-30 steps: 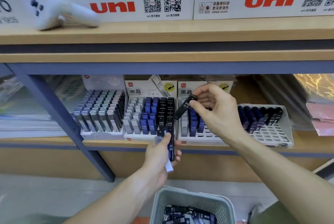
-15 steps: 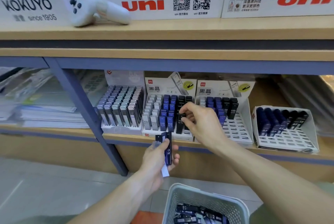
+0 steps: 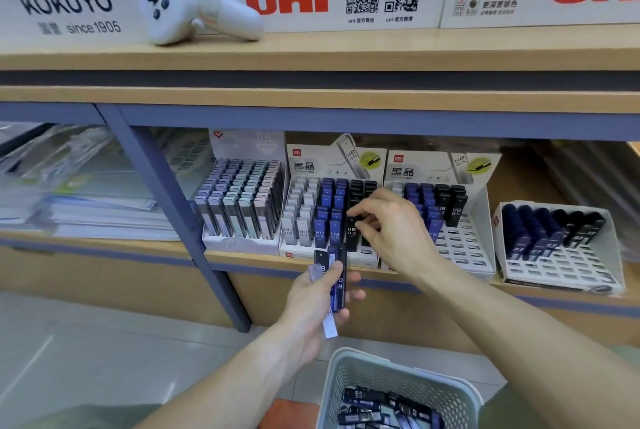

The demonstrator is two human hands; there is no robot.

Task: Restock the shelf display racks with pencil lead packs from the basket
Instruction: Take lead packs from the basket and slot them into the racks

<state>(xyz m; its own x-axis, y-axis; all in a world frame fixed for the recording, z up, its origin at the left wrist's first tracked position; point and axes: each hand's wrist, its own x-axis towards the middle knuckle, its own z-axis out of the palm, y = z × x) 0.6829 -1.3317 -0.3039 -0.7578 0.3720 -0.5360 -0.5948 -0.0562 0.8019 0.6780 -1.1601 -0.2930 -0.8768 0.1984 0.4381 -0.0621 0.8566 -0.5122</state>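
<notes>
My right hand (image 3: 394,227) is over the second display rack (image 3: 360,257) on the lower shelf (image 3: 242,257), thumb and forefinger pinching the top of a black lead pack (image 3: 351,233) marked HB 0.5; the other fingers are loosely curled behind it. The pack stands upright in the front row of the rack's black column, just right of the blue packs; whether its foot is fully seated in the slot I cannot tell, my fingers cover part of it. My left hand (image 3: 318,300) hangs below the shelf edge, in front of the same rack, fingers curled round a small bundle of held packs (image 3: 334,276): dark and blue ones upright, one pale end showing below my palm. The thumb lies across their front. Exact count not readable. The basket (image 3: 349,373) sits low in view, under my left hand, a pale perforated wall with more dark and blue packs lying loose inside. Rack at far left (image 3: 242,245) is filled with grey-toned packs. Third rack (image 3: 464,252) holds blue and black packs in its back rows only, front slots bare. Fourth rack (image 3: 561,272), farther right, likewise filled at the back only. On the upper shelf, a white handheld controller (image 3: 201,13) lies beside a KOKUYO sign (image 3: 69,9).
</notes>
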